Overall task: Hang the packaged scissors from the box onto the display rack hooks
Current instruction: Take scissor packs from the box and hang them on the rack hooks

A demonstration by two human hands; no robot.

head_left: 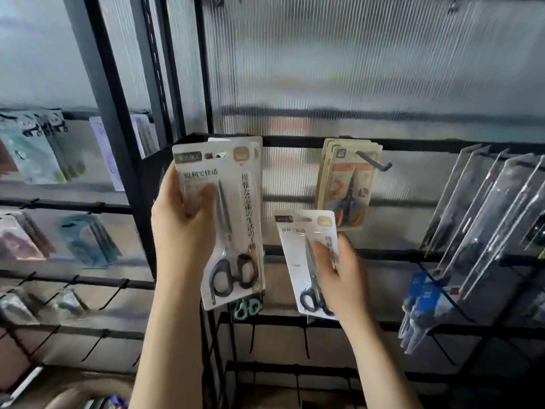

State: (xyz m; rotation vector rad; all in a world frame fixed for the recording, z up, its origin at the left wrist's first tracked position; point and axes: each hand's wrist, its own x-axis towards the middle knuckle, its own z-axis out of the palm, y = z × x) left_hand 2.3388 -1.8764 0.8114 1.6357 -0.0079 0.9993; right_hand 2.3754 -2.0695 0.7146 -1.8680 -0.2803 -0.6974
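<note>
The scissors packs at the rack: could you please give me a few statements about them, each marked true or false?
1. The left hand grips a scissors pack raised at the rack's top bar. True.
2. The right hand holds nothing. False: it grips a second scissors pack.
3. The orange-and-blue scissors packs hang on a hook. True.
4. Both held packs show red-handled scissors. False: the handles are black.
</note>
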